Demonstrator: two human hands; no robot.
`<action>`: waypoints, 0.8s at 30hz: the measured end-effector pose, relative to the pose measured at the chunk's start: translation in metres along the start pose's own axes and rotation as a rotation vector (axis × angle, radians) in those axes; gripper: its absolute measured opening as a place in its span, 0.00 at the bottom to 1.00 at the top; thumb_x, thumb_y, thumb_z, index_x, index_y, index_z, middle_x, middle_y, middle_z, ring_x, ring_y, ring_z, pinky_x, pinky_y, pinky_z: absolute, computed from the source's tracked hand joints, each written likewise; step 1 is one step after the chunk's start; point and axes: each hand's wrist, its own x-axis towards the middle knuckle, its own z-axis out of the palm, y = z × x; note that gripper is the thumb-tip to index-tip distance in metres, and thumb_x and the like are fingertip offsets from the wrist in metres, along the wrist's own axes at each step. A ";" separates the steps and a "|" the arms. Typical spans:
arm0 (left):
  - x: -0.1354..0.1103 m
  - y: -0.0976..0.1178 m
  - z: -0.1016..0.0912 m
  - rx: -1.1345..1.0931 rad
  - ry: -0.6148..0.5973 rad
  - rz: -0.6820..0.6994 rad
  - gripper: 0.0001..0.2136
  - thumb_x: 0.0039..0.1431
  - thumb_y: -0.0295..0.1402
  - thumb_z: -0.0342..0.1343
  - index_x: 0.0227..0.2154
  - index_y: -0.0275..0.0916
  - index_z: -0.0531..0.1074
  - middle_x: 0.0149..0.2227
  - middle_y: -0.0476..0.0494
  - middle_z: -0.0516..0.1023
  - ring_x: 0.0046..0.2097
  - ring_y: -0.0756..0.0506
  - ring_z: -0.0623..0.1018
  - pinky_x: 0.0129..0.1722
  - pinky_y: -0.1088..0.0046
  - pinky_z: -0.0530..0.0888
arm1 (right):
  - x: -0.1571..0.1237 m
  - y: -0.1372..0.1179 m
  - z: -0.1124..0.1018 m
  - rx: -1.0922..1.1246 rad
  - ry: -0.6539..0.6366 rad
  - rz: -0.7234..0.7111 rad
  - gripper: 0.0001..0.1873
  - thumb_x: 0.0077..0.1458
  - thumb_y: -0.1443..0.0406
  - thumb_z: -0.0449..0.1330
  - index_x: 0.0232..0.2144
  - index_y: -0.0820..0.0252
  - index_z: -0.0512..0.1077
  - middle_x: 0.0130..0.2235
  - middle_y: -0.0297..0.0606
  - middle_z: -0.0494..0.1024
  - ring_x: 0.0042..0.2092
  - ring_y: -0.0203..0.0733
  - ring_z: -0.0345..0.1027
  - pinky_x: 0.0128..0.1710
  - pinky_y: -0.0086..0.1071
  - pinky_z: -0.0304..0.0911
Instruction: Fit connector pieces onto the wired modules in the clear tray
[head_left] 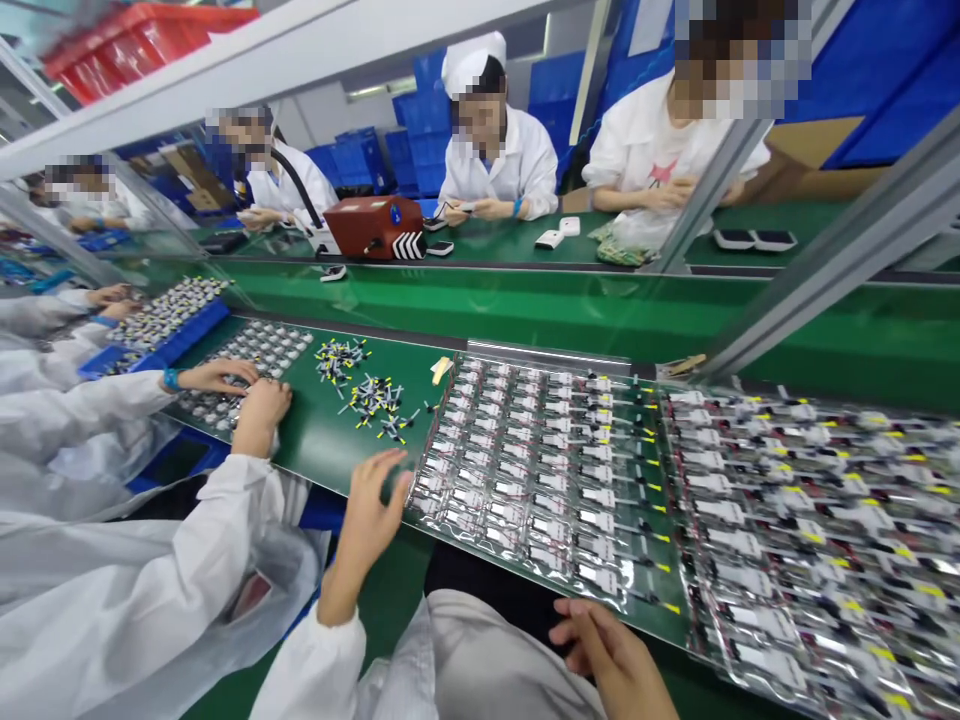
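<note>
The light is bright and even, coming from overhead, with a ceiling strip light (pixel 375 90) glowing far beyond the hands. Shadows stay soft, with only faint shading under the left hand (pixel 371 510). Well right of the right hand (pixel 611 655), glare streaks the plastic-sealed packs (pixel 810 520), which smear into blur. Ahead of that hand, an aluminium rail (pixel 832 255) slants sharply — wide-angle distortion stretches everything near the frame's edges.

Nothing legible anywhere. Printed white labels (pixel 596 520) on rows of clear plastic bags (pixel 525 450), too small and blurred to read. Round blue-and-white mark (pixel 394 212) on a reddish-brown box (pixel 367 228), also unreadable. Black-and-white chevron stripes (pixel 409 245) on the box's end, without visible letters or numbers.
</note>
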 end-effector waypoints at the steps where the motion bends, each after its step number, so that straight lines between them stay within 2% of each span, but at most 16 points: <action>1: 0.014 -0.005 -0.004 0.037 0.004 0.014 0.15 0.72 0.40 0.46 0.53 0.44 0.74 0.55 0.39 0.77 0.59 0.38 0.74 0.63 0.53 0.68 | 0.000 0.002 -0.001 -0.003 -0.001 -0.003 0.41 0.46 0.31 0.57 0.38 0.60 0.80 0.31 0.44 0.81 0.28 0.45 0.72 0.32 0.37 0.71; 4: 0.064 -0.015 -0.005 0.142 -0.051 0.099 0.16 0.72 0.32 0.43 0.49 0.41 0.77 0.50 0.40 0.80 0.52 0.39 0.77 0.57 0.56 0.70 | 0.000 0.007 -0.004 -0.017 -0.013 -0.011 0.40 0.47 0.32 0.58 0.41 0.60 0.80 0.32 0.44 0.82 0.28 0.46 0.73 0.33 0.38 0.71; 7: 0.111 -0.017 0.007 0.268 -0.135 0.191 0.16 0.69 0.27 0.46 0.51 0.39 0.77 0.51 0.38 0.81 0.52 0.38 0.77 0.56 0.57 0.70 | -0.001 0.011 -0.003 -0.061 -0.023 -0.009 0.38 0.49 0.34 0.58 0.41 0.59 0.80 0.32 0.44 0.82 0.29 0.46 0.73 0.33 0.39 0.70; 11: 0.148 -0.015 0.025 0.458 -0.299 0.230 0.14 0.64 0.28 0.54 0.50 0.38 0.78 0.50 0.35 0.81 0.51 0.36 0.78 0.56 0.56 0.69 | -0.009 0.008 0.003 -0.144 0.015 -0.023 0.31 0.53 0.37 0.55 0.36 0.56 0.80 0.31 0.40 0.82 0.29 0.45 0.72 0.33 0.36 0.67; 14: 0.155 -0.016 0.030 0.549 -0.325 0.191 0.14 0.64 0.28 0.54 0.49 0.38 0.79 0.47 0.34 0.81 0.49 0.35 0.78 0.53 0.58 0.70 | -0.014 0.001 0.007 -0.148 0.052 -0.027 0.28 0.54 0.40 0.54 0.35 0.55 0.79 0.31 0.39 0.82 0.29 0.45 0.72 0.33 0.35 0.66; 19: 0.147 -0.013 0.023 0.503 -0.228 0.139 0.13 0.66 0.30 0.51 0.46 0.39 0.80 0.43 0.36 0.82 0.47 0.36 0.79 0.49 0.60 0.72 | -0.016 -0.007 0.010 -0.114 0.050 -0.011 0.25 0.52 0.43 0.57 0.35 0.56 0.79 0.30 0.38 0.82 0.28 0.44 0.72 0.31 0.35 0.65; 22: 0.130 0.006 0.006 0.368 -0.103 0.157 0.12 0.68 0.33 0.51 0.45 0.40 0.79 0.45 0.37 0.82 0.48 0.37 0.78 0.51 0.59 0.72 | -0.024 -0.014 0.007 -0.156 0.017 -0.023 0.23 0.54 0.45 0.56 0.31 0.55 0.78 0.30 0.38 0.81 0.28 0.43 0.71 0.31 0.34 0.64; 24: 0.109 0.031 -0.005 0.204 -0.067 0.200 0.12 0.69 0.36 0.51 0.45 0.41 0.79 0.45 0.40 0.81 0.48 0.38 0.78 0.52 0.60 0.73 | -0.034 -0.024 0.004 -0.201 -0.062 -0.024 0.22 0.55 0.45 0.56 0.28 0.56 0.77 0.29 0.38 0.80 0.29 0.43 0.70 0.30 0.32 0.63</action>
